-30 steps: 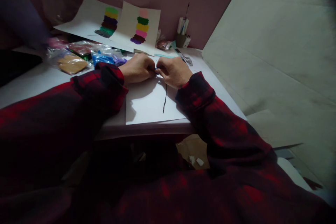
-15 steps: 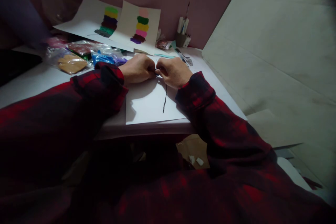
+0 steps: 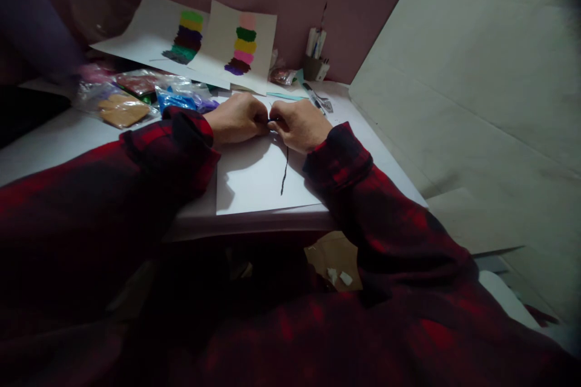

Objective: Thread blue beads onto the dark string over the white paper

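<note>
My left hand (image 3: 238,118) and my right hand (image 3: 299,124) meet knuckle to knuckle over a white sheet of paper (image 3: 254,178) on the table. Both pinch a small dark piece between their fingertips, which is mostly hidden. A thin dark strand (image 3: 285,170) runs from under my right hand down the sheet toward me. Both sleeves are red and black plaid.
Two sheets with stacked colour patches (image 3: 245,42) lean on the back wall. Plastic bags of coloured material (image 3: 181,97) and a tan piece (image 3: 122,110) lie at the left. A cup of pens (image 3: 315,63) and a marker (image 3: 313,95) stand behind. A large board (image 3: 476,91) slopes at the right.
</note>
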Tool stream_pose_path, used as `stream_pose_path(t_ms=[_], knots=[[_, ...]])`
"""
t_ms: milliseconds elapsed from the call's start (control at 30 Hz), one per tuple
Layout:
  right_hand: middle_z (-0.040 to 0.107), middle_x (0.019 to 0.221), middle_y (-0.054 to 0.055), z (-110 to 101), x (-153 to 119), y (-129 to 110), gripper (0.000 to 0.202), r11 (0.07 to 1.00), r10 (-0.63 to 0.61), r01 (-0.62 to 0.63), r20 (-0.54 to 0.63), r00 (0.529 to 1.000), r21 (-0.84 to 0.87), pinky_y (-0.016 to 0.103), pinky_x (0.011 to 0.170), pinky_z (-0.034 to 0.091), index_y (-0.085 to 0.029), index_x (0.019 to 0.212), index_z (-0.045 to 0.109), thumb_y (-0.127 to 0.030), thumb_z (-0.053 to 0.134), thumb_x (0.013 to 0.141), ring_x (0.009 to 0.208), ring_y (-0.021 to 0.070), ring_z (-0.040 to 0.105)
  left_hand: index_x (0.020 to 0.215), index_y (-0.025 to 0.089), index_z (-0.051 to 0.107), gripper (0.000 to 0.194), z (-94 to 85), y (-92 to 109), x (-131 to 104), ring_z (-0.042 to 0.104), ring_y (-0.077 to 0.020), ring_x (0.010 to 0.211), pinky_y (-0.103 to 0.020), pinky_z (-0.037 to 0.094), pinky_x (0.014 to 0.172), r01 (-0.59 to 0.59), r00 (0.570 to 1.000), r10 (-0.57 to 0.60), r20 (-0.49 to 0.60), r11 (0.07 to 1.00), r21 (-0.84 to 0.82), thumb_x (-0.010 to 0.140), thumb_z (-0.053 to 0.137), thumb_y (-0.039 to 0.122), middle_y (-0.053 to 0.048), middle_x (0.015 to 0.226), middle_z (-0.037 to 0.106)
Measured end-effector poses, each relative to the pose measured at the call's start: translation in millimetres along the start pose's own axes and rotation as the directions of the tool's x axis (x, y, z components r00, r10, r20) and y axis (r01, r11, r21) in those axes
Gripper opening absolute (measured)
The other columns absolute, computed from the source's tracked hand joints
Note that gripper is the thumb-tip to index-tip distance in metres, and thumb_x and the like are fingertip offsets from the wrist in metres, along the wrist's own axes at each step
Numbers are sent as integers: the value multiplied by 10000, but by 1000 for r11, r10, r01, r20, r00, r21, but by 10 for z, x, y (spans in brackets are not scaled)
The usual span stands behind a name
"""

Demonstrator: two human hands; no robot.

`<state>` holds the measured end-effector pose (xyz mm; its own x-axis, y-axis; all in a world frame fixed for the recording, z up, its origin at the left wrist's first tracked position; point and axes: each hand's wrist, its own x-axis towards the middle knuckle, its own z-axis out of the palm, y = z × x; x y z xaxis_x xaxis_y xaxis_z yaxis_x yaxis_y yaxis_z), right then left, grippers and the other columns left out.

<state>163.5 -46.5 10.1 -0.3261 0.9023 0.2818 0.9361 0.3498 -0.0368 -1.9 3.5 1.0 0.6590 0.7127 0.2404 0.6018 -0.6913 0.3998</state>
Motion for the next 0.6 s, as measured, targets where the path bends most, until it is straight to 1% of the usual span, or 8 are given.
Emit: stream_pose_path(t_ms=[67,167,400,600], knots=[[661,920,78,0,-3,0,228,1000,-2,2,3,1000,-7,339,783,396,-187,1053,672,-232,532,879,866,198,558,721,130,660,272,3,-8,4,470,-165,699,-313,322,660,19,1000,-19,2,1000,-12,771,585,387,-36,632,543],[659,931,85,-3,-8,-4,238,1000,-4,4,5,1000,-12,338,778,393,-179,1064,669,-226,527,879,861,198,559,738,130,664,257,7,-20,10,476,-167,715,-311,333,675,11,1000,-11,5,1000,-20,776,581,370,-37,649,558],[659,925,69,2,-9,0,212,1000,-3,3,1,1000,11,333,788,391,-195,1041,663,-243,537,878,877,195,552,693,137,629,210,-5,4,4,442,-138,664,-301,309,624,8,1000,-8,-11,1000,4,777,604,327,-21,624,537],[660,948,82,-19,-27,-31,231,999,-7,7,17,1000,-42,333,751,394,-189,1062,653,-244,531,874,853,199,560,706,144,624,241,-30,41,-25,410,-139,676,-308,304,644,2,1000,-3,25,999,36,808,574,357,-24,619,529]])
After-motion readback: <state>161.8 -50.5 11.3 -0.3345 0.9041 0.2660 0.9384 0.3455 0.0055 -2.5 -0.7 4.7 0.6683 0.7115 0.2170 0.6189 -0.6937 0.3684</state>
